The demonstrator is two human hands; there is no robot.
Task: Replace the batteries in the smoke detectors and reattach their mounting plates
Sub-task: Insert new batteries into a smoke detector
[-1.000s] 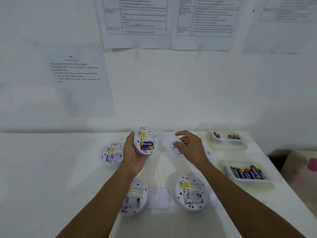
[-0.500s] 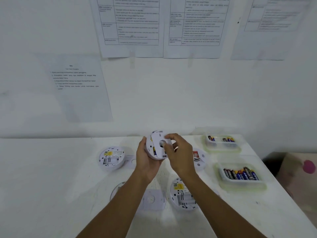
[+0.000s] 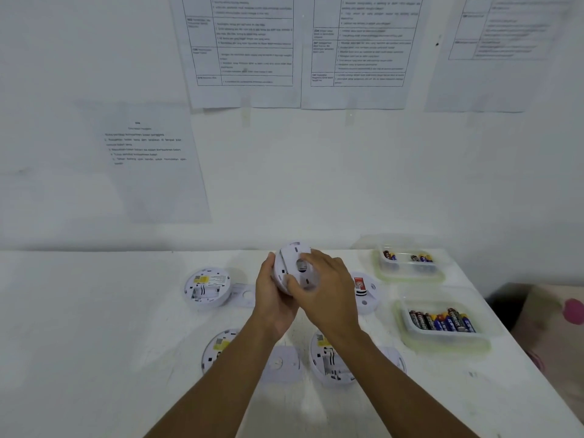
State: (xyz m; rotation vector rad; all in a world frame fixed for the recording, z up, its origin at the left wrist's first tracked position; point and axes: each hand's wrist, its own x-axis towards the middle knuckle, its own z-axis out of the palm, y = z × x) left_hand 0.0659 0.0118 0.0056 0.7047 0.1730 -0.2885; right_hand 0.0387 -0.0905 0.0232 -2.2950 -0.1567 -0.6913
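I hold a white round smoke detector (image 3: 292,263) upright above the table, its back facing me. My left hand (image 3: 271,292) grips its left rim and underside. My right hand (image 3: 325,286) presses a white mounting plate (image 3: 300,259) flat against its back, fingers spread over the plate. Three more detectors lie back-up with open battery bays: one at the left (image 3: 207,287), one under my left forearm (image 3: 218,349), one under my right forearm (image 3: 328,358). A loose mounting plate (image 3: 282,363) lies between the near two.
A detector lying face-up with a red label (image 3: 363,290) sits right of my hands. Two clear trays hold batteries: a far one (image 3: 407,263) and a near one (image 3: 442,324). Another plate (image 3: 245,294) lies beside the left detector. The table's right edge drops off beyond the trays.
My right hand picked up a mounting plate from the table and brought it onto the back of the held detector, covering the battery. The view tilted downward.
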